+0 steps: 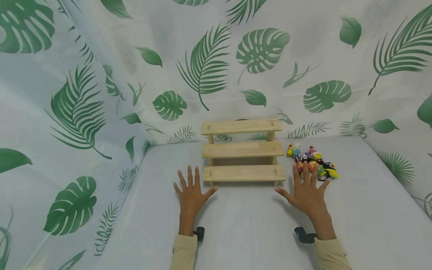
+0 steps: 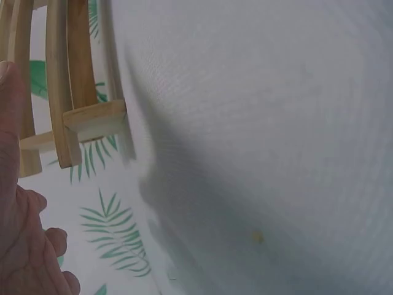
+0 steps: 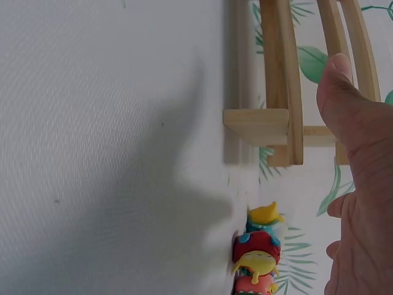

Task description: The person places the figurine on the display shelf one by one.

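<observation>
My left hand point(image 1: 191, 197) is held over the white surface with fingers spread, just left of and in front of a three-step wooden rack point(image 1: 243, 173). Nothing is in it. On the other side, my right hand point(image 1: 308, 197) is spread the same way, its thumb pointing toward the rack's right end. Its fingertips overlap a pile of small colourful figurines point(image 1: 315, 155) in the head view, hiding part of them. From the right wrist view, a red-and-yellow figurine point(image 3: 258, 251) shows beyond the palm, and the rack's steps point(image 3: 295, 92) stand by the thumb.
White cloth walls printed with green leaves rise behind the rack and at both sides. The rack stands near the back wall point(image 1: 189, 127). A pale surface point(image 1: 243, 225) spreads out in front. Dark wrist cameras point(image 1: 200, 233) sit at both wrists.
</observation>
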`<state>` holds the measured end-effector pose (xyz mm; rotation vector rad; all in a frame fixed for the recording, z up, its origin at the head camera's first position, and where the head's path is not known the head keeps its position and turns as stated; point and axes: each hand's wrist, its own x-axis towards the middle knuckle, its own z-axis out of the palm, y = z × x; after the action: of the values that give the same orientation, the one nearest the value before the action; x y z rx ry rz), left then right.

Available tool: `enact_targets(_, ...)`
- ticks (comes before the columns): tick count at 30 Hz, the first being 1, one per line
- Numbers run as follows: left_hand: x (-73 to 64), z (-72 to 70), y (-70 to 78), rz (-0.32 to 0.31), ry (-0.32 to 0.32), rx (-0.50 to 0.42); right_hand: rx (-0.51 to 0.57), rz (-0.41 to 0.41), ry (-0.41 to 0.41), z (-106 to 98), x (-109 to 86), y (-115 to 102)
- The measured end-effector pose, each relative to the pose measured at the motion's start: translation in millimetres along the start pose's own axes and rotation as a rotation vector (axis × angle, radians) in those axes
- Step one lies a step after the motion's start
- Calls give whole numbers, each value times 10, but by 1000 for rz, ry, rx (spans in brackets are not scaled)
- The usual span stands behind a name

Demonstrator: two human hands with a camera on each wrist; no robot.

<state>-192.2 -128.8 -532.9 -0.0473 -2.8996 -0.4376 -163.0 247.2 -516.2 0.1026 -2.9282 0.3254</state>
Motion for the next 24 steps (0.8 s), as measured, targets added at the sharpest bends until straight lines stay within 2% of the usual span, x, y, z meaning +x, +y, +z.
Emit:
enact_targets(11, 88, -29, 81, 20, 35, -35, 27, 21, -12, -78, 21, 75)
enact_targets(16, 152, -41, 104, 3, 35, -38, 29, 35, -28, -116, 40, 89)
enact_targets(19, 187, -64, 114, -17, 18, -84, 31, 46, -29, -131, 39, 95)
enact_targets(24, 259, -123, 111, -46, 13, -171, 92, 71, -28, -123, 34, 106)
